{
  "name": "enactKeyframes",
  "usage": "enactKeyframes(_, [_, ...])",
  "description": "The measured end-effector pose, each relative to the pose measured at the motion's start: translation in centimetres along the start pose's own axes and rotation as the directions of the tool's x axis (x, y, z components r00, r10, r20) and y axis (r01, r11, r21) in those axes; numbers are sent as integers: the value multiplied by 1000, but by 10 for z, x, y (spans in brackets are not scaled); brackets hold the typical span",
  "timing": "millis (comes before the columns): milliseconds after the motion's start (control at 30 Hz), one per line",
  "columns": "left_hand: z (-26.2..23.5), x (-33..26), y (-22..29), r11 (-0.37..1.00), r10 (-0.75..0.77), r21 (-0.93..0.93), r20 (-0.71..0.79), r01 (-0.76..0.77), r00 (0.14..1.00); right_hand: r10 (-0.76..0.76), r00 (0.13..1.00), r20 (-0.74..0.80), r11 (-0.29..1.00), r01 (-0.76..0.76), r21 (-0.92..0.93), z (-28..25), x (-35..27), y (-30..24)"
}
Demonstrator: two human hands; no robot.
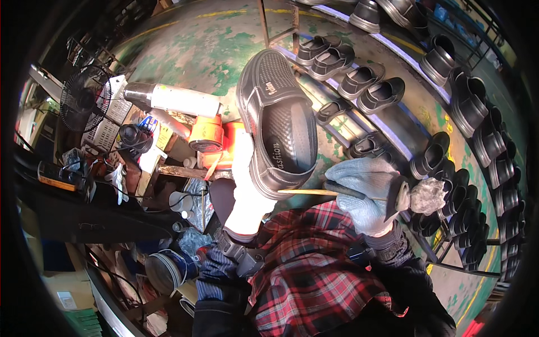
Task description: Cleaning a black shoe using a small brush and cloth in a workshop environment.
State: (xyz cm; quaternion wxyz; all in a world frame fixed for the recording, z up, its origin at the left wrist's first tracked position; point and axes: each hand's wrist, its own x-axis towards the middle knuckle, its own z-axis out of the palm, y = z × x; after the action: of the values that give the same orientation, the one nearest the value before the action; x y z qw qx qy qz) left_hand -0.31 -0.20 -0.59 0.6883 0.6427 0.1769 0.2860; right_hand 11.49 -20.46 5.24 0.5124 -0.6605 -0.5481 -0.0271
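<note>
A black slip-on shoe (279,118) is tilted up in front of me, its opening and dark insole facing me. My left hand (247,205), in a glove washed out white by bright light, is closed around the shoe's left side near the heel. My right hand (364,194), in a blue-grey knit glove, is closed on a thin wooden stick (306,191) with a dark part near the fingers. The stick's pale end lies at the shoe's heel edge; I cannot tell whether it touches. A grey fluffy wad (429,196) shows beyond the right glove, beside a black piece.
Black shoes (382,94) line several rack rails (387,121) to the right. Left of the shoe stands an orange blower-like tool (219,139) with a white barrel (179,99). Farther left are a black fan (86,96) and a cluttered bench. A bucket (165,271) sits lower left.
</note>
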Motion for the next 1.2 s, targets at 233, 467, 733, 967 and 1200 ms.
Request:
enactKeyframes(233, [-8, -2, -4, 702, -131, -691, 111, 171, 985, -145, 988, 53, 986, 149, -74, -5, 13, -6])
enactKeyframes(467, [5, -3, 17, 480, -293, -769, 313, 422, 904, 500, 810, 307, 473, -552, 687, -16, 23, -18])
enactKeyframes(733, [37, -29, -49, 96, -485, -722, 567, 685, 666, 388, 750, 536, 793, -568, 221, 20, -40, 24])
enactKeyframes(967, [88, -9, -34, 291, -476, -574, 607, 765, 636, 241, 960, 143, 942, -196, -272, -40, -52, 62])
enactKeyframes(1200, [21, -34, -75, 304, -568, -505, 584, 808, 579, 318, 943, -95, 807, -322, -495, -105, -32, 208])
